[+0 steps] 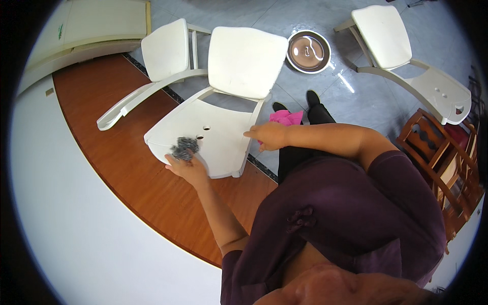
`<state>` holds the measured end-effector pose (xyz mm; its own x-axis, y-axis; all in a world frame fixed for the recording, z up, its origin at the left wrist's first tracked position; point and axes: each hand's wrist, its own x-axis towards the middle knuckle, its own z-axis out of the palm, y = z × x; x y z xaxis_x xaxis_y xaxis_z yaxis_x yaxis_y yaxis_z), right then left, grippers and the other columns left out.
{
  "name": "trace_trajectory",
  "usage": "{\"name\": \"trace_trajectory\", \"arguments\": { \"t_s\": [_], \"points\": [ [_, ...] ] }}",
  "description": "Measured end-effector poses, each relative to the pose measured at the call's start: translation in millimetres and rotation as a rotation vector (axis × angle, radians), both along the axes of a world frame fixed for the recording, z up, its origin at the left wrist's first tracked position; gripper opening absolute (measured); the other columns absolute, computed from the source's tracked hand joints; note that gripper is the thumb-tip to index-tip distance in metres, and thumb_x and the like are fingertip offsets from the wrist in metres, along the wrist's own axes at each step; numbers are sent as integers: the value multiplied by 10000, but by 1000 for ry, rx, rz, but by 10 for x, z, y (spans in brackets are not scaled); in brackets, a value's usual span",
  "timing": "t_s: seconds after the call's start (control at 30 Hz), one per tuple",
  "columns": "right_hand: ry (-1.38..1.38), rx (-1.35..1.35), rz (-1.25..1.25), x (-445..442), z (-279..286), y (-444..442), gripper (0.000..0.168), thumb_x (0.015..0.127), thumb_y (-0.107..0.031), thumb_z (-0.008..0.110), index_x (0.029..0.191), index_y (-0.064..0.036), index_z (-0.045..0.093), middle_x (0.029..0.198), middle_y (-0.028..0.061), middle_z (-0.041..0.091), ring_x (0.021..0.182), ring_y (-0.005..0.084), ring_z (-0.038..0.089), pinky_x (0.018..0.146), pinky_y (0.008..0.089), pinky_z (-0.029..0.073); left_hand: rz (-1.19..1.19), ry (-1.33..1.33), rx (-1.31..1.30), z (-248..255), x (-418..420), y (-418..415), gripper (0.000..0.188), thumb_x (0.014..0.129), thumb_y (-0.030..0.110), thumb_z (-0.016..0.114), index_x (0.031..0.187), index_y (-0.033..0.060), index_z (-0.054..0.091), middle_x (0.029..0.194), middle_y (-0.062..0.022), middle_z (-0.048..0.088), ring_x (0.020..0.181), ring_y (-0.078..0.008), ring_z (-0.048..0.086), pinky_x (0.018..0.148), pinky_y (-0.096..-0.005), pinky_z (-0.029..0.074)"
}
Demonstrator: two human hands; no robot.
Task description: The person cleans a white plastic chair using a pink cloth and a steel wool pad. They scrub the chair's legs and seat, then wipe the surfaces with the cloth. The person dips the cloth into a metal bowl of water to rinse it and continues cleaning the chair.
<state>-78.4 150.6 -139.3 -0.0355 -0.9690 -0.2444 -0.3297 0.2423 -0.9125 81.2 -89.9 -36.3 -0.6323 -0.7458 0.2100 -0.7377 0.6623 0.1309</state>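
A white chair (230,110) stands before me, its broad backrest turned up towards my hands and its seat beyond. My left hand (190,169) grips a grey steel wool scourer (185,148) against the backrest, near two round holes. At the backrest's right edge, my right hand (268,135) touches the side with its fingers. A bright pink cloth (286,117) is bunched in that hand and hangs over my leg.
A round basin of murky water (308,51) sits on the wet grey tile floor (335,99). White chairs stand at left (166,49) and right (383,36). Wooden chairs (438,152) are stacked at far right. A white cabinet (103,26) is at upper left.
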Motion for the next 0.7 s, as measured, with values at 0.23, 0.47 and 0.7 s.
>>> {"name": "trace_trajectory", "arguments": {
  "t_s": [0.23,0.47,0.7],
  "points": [
    [46,67,29,662,-234,-270,551,879,-173,698,1324,67,478,1021,233,688,963,412,687,785,504,558,7,205,2,-162,142,-104,360,848,-77,590,1204,-89,644,1553,-323,329,1423,-479,362,1209,-531,252],
    [28,35,177,1078,-301,-886,857,908,-211,672,1503,173,190,1157,352,622,1047,449,655,866,489,537,-78,416,174,-374,479,-934,501,849,-92,677,1332,-74,543,1526,-254,418,1426,-440,380,1188,-497,316],
    [-99,51,293,935,-89,-1289,887,903,-199,689,1594,-8,166,1194,289,646,1121,446,628,950,489,498,-175,340,185,-135,777,-1592,516,890,-51,665,1388,-6,540,1498,-209,480,1412,-402,420,1178,-456,347]
  ]
}}
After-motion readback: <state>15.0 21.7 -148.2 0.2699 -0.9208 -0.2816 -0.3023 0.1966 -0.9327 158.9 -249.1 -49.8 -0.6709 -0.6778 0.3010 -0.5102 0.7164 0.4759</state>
